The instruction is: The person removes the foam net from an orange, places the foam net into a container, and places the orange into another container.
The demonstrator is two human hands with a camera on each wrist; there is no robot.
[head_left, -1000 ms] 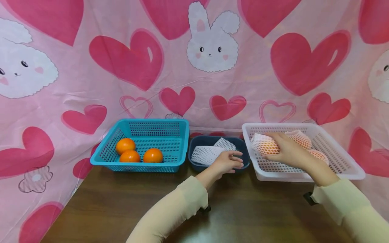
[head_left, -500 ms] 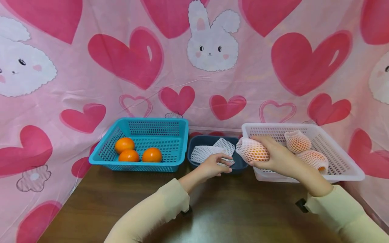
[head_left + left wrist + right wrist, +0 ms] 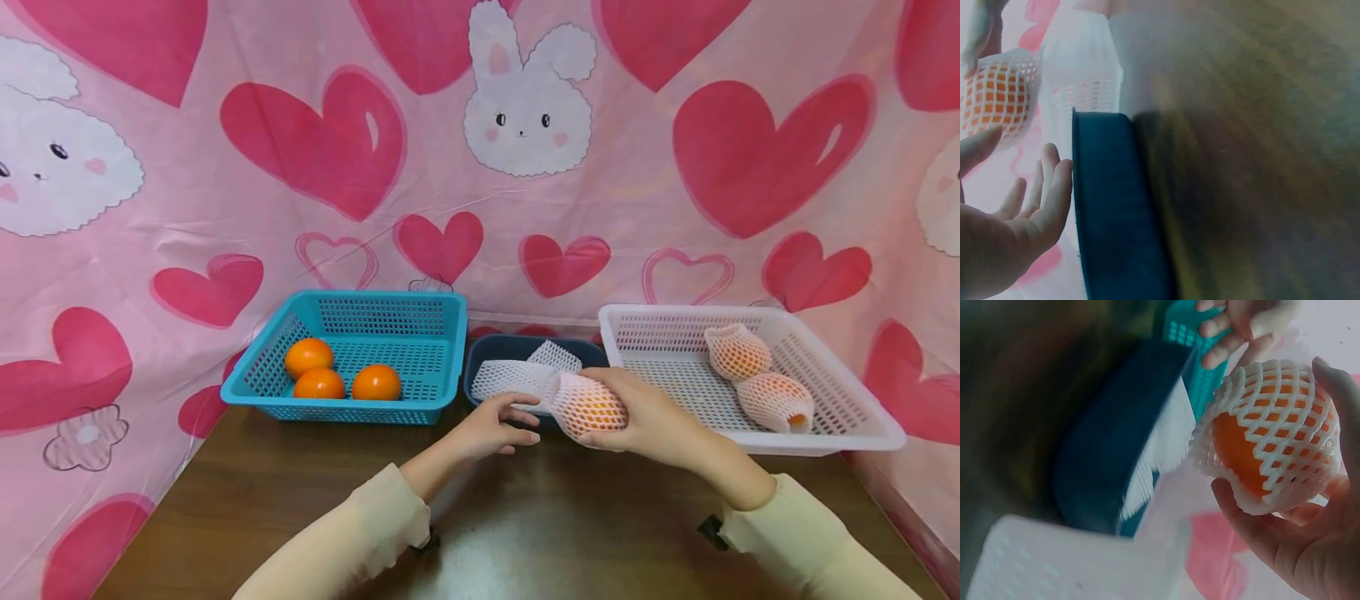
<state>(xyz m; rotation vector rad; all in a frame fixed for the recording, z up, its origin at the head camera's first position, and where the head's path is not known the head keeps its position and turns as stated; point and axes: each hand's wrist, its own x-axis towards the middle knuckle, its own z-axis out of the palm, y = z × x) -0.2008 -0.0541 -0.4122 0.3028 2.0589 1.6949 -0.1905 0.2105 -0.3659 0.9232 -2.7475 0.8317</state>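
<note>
My right hand point(image 3: 654, 423) grips an orange point(image 3: 590, 410) wrapped in a white foam net, held over the front right of the dark blue bin point(image 3: 480, 360). In the right wrist view, bare orange peel point(image 3: 1236, 450) shows through an opening in the net. My left hand point(image 3: 491, 427) holds nothing; its fingers are loosely bent at the bin's front edge, a short way left of the wrapped orange. Empty white foam nets point(image 3: 510, 379) lie inside the bin.
On the left stands a teal basket point(image 3: 416, 414) with three bare oranges point(image 3: 377, 383). A white basket point(image 3: 862, 433) on the right contains two net-wrapped oranges point(image 3: 772, 402). A pink patterned cloth point(image 3: 450, 183) hangs behind the brown table point(image 3: 540, 533).
My right hand has lifted the wrapped orange out of the white basket and carried it left to the dark bin. The left hand has drawn back to the left, toward me.
</note>
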